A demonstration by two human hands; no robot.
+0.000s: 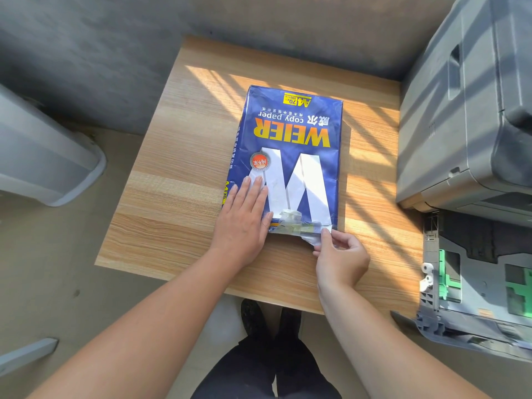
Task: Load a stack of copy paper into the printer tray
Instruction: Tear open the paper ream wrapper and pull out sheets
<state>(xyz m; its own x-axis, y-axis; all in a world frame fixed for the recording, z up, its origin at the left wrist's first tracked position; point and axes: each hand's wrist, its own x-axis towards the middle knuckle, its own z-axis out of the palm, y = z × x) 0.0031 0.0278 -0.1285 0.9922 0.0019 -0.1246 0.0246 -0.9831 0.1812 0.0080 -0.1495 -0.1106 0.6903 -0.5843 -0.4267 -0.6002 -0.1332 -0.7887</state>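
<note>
A blue wrapped ream of copy paper (296, 139) lies flat on a small wooden table (178, 174), its print upside down to me. My left hand (244, 220) presses flat on the ream's near left corner, fingers spread. My right hand (339, 254) pinches the white flap of wrapper (312, 240) at the ream's near end, beside a patch of crumpled tape. At the right stands a grey printer (472, 110). Its paper tray (475, 283) is pulled out below, with green guides inside and no paper visible in it.
A grey plastic bin (43, 156) sits on the floor to the left of the table. A grey wall runs behind the table. My dark trousers and shoes (270, 326) show under the table's near edge. Sunlight stripes fall across the tabletop.
</note>
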